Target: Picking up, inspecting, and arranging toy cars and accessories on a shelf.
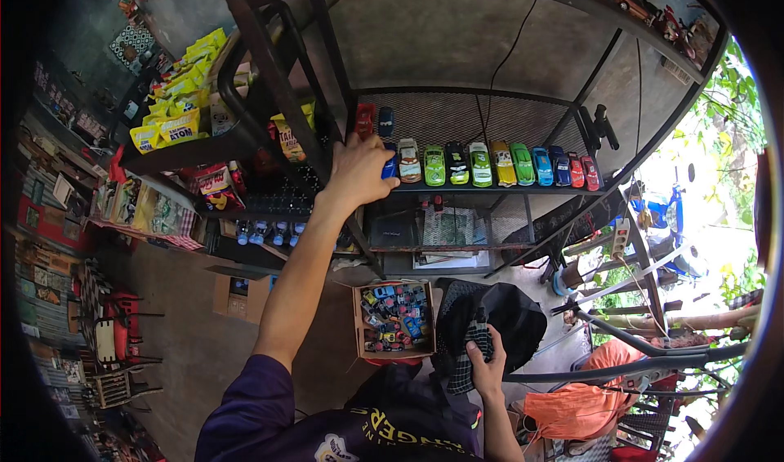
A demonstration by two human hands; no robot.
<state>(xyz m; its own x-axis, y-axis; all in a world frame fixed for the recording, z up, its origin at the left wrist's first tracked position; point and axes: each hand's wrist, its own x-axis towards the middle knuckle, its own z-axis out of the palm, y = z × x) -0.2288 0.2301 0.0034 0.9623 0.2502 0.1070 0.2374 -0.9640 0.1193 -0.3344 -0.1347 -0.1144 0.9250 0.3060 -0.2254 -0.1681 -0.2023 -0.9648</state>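
A row of toy cars stands along the front of a black metal mesh shelf, among them a white and brown car, a green car and a yellow car. My left hand reaches to the row's left end, its fingers at a blue toy car; whether they grip it cannot be told. Behind it stand a red toy car and a dark blue one. Low at the right, my right hand holds a dark checked cloth.
Below the shelf, an open cardboard box holds many toy cars, beside a black bag. Yellow snack packets fill a rack at the left, past a dark metal upright. An orange cloth lies at the lower right.
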